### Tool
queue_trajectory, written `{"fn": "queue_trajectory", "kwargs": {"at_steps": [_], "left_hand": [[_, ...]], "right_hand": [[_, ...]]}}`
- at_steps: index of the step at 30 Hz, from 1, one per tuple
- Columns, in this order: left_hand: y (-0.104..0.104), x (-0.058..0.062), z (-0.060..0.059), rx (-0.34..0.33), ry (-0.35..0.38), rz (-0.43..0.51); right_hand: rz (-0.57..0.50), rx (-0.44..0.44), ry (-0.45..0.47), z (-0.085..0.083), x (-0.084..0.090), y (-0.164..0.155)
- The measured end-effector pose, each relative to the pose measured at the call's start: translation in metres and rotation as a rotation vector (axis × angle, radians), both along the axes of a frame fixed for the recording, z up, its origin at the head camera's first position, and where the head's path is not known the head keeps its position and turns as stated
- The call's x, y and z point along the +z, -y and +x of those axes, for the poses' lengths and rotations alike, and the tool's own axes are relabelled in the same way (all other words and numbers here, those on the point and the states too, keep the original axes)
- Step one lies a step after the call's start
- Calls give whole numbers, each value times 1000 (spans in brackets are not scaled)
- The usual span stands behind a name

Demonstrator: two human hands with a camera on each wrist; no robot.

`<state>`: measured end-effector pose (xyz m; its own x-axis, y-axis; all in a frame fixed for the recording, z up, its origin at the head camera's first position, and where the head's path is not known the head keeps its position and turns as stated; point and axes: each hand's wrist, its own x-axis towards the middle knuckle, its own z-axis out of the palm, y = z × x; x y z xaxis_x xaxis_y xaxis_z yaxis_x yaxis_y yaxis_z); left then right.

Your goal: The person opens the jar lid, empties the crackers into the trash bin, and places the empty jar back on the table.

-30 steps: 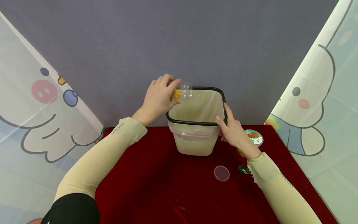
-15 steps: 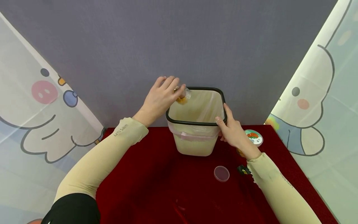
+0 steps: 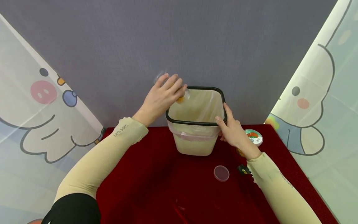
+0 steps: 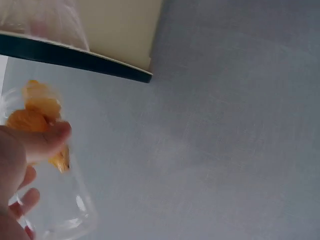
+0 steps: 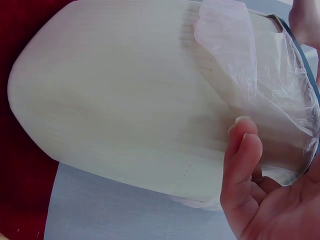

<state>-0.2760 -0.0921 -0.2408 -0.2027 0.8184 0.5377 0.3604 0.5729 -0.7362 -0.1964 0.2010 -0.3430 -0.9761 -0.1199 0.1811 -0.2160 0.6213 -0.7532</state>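
Within left hand (image 3: pixel 161 98): clear jar (image 4: pixel 57 192) | at right hand (image 3: pixel 231 131): bin rim (image 3: pixel 193 123)

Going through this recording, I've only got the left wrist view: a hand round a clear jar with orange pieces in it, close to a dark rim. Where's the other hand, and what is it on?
Observer: The head view shows the right hand holding the bin by its near right corner.
Operator: I see only grey behind the jar. Is anything lying loose on the near side of the bin?
Observer: Yes, a small round disc lies flat on the red cloth, nearer the wearer than the bin.
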Motion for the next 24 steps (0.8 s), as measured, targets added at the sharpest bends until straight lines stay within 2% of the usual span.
{"fn": "queue_trajectory", "kwargs": {"at_steps": [7, 19, 24], "left_hand": [[-1, 0, 3, 6, 110, 2], [-2, 5, 2, -19, 92, 26], [0, 5, 2, -20, 118, 31]], "right_hand": [[0, 0, 6, -1, 0, 1], [-8, -4, 5, -1, -1, 0], [-5, -6, 5, -2, -2, 0]]}}
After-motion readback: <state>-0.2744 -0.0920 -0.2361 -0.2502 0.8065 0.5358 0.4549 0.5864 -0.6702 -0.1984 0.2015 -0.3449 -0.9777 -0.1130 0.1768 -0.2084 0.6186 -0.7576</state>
